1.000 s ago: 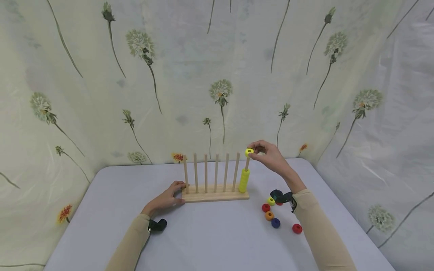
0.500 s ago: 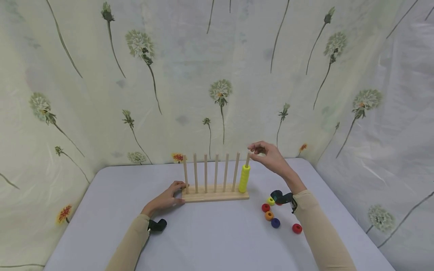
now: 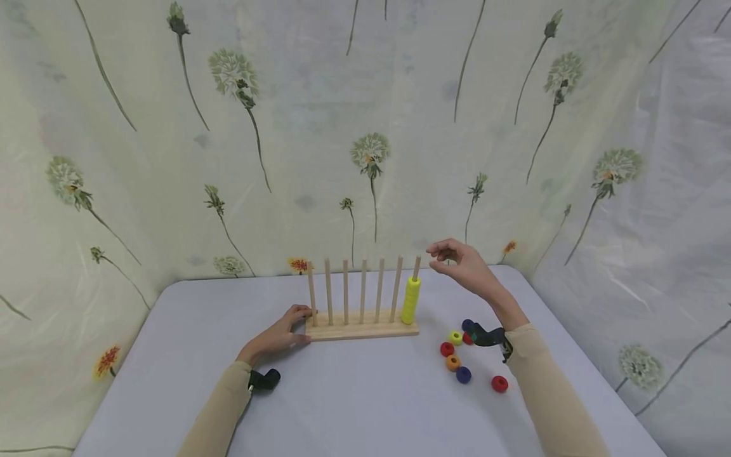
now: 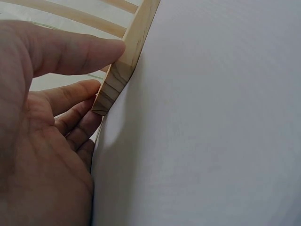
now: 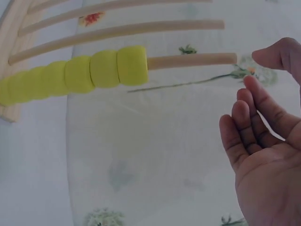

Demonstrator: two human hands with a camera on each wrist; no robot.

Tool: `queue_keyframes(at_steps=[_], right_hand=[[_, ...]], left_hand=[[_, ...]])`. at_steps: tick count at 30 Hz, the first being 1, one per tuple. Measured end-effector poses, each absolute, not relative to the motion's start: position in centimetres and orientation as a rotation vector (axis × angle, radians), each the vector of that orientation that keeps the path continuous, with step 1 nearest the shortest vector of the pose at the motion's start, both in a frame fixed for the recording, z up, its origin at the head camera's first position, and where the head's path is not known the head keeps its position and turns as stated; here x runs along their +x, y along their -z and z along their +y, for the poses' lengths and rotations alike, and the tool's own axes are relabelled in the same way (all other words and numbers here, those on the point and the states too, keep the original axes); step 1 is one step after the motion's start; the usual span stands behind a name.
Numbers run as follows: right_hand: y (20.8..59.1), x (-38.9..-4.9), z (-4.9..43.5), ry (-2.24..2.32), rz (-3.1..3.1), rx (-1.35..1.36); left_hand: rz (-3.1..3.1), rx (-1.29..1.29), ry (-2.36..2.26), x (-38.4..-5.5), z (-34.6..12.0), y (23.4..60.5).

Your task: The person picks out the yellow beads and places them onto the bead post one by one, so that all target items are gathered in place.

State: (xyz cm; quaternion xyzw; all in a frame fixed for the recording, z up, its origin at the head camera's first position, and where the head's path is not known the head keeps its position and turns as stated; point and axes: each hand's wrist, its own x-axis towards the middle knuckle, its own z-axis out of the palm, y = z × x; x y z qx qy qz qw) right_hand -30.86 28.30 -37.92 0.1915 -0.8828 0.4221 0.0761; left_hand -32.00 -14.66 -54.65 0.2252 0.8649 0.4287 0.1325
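Observation:
A wooden peg rack (image 3: 365, 332) with several upright pegs stands on the white table. My left hand (image 3: 280, 331) grips its left end; in the left wrist view the thumb (image 4: 89, 54) lies on one side of the wooden base and the fingers on the other. Yellow beads (image 3: 410, 301) are stacked on the rightmost peg, whose bare tip (image 5: 197, 60) sticks out above them in the right wrist view. Just right of that tip hovers my right hand (image 3: 469, 270), thumb and fingertips apart, with nothing held. The other pegs carry no beads.
Loose beads lie to the right of the rack: a yellow bead (image 3: 455, 337), an orange bead (image 3: 453, 362), a blue bead (image 3: 464, 375), a red bead (image 3: 499, 384) and several more. Behind the table hangs a flower-printed curtain (image 3: 308, 158).
The right hand let go of a yellow bead, which slid down the rightmost peg onto the stack. That hand then moved right, off the peg tip. The left hand has stayed put.

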Motion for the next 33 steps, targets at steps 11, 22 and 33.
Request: queue_keyframes(at_steps=[11, 22, 33], right_hand=[[42.2, -29.3, 32.7, -1.219, -2.830, 0.547], [47.5, -28.1, 35.6, -1.319, -2.992, 0.515], [50.7, -27.9, 35.9, -1.359, -3.082, 0.548]], left_hand=[[2.506, 0.625, -1.245, -31.8, -14.5, 54.6], [2.505, 0.615, -1.246, -31.8, -14.6, 54.6], [2.513, 0.626, -1.247, -31.9, -14.5, 54.6]])
